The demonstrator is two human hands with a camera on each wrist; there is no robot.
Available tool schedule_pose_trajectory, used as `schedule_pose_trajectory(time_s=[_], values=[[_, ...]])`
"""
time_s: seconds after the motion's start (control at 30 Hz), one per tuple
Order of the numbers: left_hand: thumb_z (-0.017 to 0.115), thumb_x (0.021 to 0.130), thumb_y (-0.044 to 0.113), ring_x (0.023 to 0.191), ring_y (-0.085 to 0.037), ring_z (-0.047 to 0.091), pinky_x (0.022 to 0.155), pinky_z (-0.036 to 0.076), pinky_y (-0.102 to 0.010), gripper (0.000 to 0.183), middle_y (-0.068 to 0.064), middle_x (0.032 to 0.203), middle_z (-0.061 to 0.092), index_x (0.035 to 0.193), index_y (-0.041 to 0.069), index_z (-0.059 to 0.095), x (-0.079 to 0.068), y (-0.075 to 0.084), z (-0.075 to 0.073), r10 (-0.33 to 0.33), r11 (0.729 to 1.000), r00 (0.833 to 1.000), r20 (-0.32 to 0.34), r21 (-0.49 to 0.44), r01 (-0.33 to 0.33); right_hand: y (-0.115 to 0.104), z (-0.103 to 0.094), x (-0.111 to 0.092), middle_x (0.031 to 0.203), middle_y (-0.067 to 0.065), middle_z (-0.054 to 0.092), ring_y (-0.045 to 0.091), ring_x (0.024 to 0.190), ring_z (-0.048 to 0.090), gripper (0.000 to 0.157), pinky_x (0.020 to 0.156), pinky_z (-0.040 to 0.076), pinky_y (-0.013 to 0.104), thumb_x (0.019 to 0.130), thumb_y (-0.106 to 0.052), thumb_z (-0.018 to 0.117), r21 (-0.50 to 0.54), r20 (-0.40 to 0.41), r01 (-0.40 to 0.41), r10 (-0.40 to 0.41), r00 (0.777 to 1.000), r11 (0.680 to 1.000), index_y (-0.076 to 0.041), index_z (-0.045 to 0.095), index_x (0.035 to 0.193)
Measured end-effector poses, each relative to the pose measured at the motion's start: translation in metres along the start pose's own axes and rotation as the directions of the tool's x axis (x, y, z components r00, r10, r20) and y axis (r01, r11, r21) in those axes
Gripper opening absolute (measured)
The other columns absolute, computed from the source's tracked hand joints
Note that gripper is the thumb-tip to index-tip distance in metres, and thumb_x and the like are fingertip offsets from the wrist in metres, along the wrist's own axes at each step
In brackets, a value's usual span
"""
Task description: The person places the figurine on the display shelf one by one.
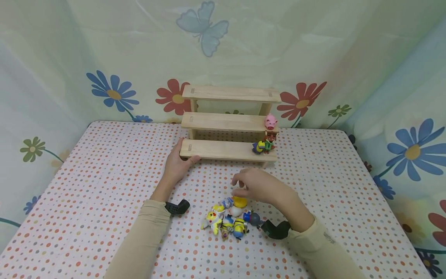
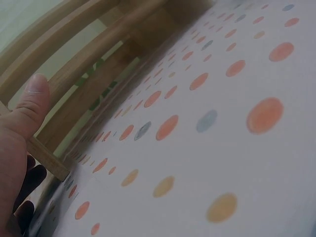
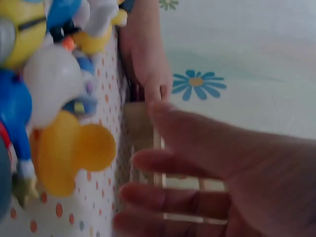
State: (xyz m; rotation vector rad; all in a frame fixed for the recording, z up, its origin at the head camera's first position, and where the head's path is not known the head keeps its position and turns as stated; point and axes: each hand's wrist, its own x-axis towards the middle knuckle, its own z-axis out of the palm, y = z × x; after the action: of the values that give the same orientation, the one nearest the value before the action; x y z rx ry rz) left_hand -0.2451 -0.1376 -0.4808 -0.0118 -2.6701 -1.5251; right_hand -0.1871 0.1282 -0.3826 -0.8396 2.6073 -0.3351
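My left hand [image 1: 175, 164] holds the left end of the lowest step of a three-tier wooden shelf [image 1: 223, 149]. In the left wrist view its thumb [image 2: 33, 98] lies along the wood while the other fingers are partly hidden beside the shelf leg. Over a heap of small toy figures [image 1: 238, 226], my right hand [image 1: 263, 186] hovers with loosely bent fingers and nothing between them. Closest beneath it is a figure with a yellow-orange top [image 1: 239, 201], also seen in the right wrist view beside a white rounded toy [image 3: 53, 81].
On the right end of the middle step sits a pink pig figure [image 1: 270, 121]. A fox-like figure in green [image 1: 269, 142] and a yellow-and-blue figure [image 1: 258, 147] stand on the lowest step. A dotted cloth [image 1: 115, 186] covers the table, and a flowered curtain [image 1: 251, 46] hangs behind.
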Motion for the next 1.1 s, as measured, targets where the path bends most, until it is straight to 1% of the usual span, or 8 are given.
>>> schedule_pose_trajectory(time_s=[0.1, 0.2, 0.33, 0.6, 0.77, 0.93, 1.03, 1.1], values=[[0.068, 0.079, 0.056, 0.145, -0.027, 0.023, 0.117, 0.023, -0.045, 0.102, -0.01, 0.157, 0.022, 0.154, 0.012, 0.015, 0.0, 0.0, 0.0, -0.001, 1.0, 1.0, -0.001, -0.002, 0.001, -0.007, 0.005, -0.002, 0.079, -0.005, 0.061, 0.009, 0.066, 0.052, 0.031, 0.061, 0.045, 0.027, 0.088, -0.036, 0.068, -0.026, 0.041, -0.056, 0.057, 0.998, 0.998, -0.012, 0.069, 0.107], [0.068, 0.079, 0.056, 0.145, -0.027, 0.023, 0.117, 0.023, -0.045, 0.102, -0.01, 0.157, 0.023, 0.154, 0.012, 0.015, 0.0, 0.0, 0.0, -0.005, 1.0, 1.0, -0.003, -0.002, 0.005, -0.012, 0.009, -0.004, 0.071, -0.005, 0.057, 0.009, 0.059, 0.048, 0.03, 0.055, 0.041, 0.026, 0.087, -0.036, 0.069, -0.062, 0.055, -0.061, 0.064, 0.996, 0.996, -0.011, 0.068, 0.103], [0.068, 0.079, 0.056, 0.145, -0.028, 0.023, 0.117, 0.023, -0.045, 0.102, -0.01, 0.157, 0.023, 0.154, 0.012, 0.015, 0.0, -0.001, -0.001, -0.008, 1.0, 1.0, -0.002, 0.0, 0.008, -0.017, 0.014, -0.003, 0.068, -0.006, 0.056, 0.008, 0.055, 0.045, 0.024, 0.052, 0.039, 0.024, 0.086, -0.035, 0.07, -0.098, 0.038, -0.049, 0.052, 0.998, 0.994, -0.012, 0.068, 0.094], [0.068, 0.078, 0.057, 0.145, -0.028, 0.023, 0.117, 0.022, -0.045, 0.103, -0.01, 0.158, 0.022, 0.153, 0.011, 0.016, 0.001, -0.001, 0.001, -0.004, 1.0, 1.0, -0.003, -0.005, 0.004, -0.017, 0.021, 0.0, 0.068, -0.006, 0.057, 0.008, 0.056, 0.047, 0.014, 0.051, 0.04, 0.024, 0.086, -0.026, 0.071, -0.117, -0.031, -0.059, 0.055, 0.998, 0.991, -0.014, 0.066, 0.082], [0.068, 0.078, 0.058, 0.145, -0.028, 0.021, 0.117, 0.021, -0.046, 0.104, -0.011, 0.158, 0.02, 0.154, 0.011, 0.014, 0.002, -0.001, 0.001, -0.001, 1.0, 1.0, 0.003, 0.0, 0.001, -0.012, 0.016, 0.001, 0.08, -0.004, 0.062, 0.009, 0.064, 0.052, 0.012, 0.058, 0.046, 0.026, 0.084, -0.023, 0.073, -0.124, -0.043, -0.071, 0.066, 0.997, 0.99, -0.015, 0.068, 0.09], [0.069, 0.077, 0.058, 0.145, -0.028, 0.021, 0.118, 0.021, -0.046, 0.105, -0.011, 0.158, 0.021, 0.154, 0.01, 0.014, 0.002, -0.001, 0.001, -0.001, 1.0, 1.0, 0.0, 0.0, 0.001, 0.001, 0.009, 0.004, 0.102, 0.001, 0.066, 0.015, 0.085, 0.062, 0.025, 0.071, 0.053, 0.033, 0.082, -0.018, 0.075, -0.175, -0.099, -0.106, 0.089, 0.991, 0.979, -0.017, 0.067, 0.106], [0.069, 0.077, 0.058, 0.146, -0.028, 0.021, 0.118, 0.021, -0.046, 0.105, -0.011, 0.158, 0.02, 0.154, 0.011, 0.014, 0.002, -0.001, 0.001, -0.006, 1.0, 1.0, 0.0, 0.002, 0.006, 0.009, 0.008, 0.008, 0.11, 0.003, 0.065, 0.018, 0.095, 0.064, 0.027, 0.078, 0.055, 0.035, 0.082, -0.015, 0.075, -0.187, -0.118, -0.111, 0.09, 0.989, 0.976, -0.016, 0.067, 0.108], [0.068, 0.077, 0.059, 0.146, -0.028, 0.02, 0.118, 0.021, -0.046, 0.105, -0.011, 0.158, 0.02, 0.154, 0.011, 0.014, 0.002, -0.001, 0.001, -0.008, 1.0, 1.0, 0.002, 0.003, 0.008, 0.013, 0.009, 0.01, 0.11, 0.003, 0.065, 0.018, 0.096, 0.064, 0.026, 0.08, 0.055, 0.036, 0.082, -0.014, 0.075, -0.189, -0.118, -0.107, 0.086, 0.989, 0.976, -0.016, 0.068, 0.106]])
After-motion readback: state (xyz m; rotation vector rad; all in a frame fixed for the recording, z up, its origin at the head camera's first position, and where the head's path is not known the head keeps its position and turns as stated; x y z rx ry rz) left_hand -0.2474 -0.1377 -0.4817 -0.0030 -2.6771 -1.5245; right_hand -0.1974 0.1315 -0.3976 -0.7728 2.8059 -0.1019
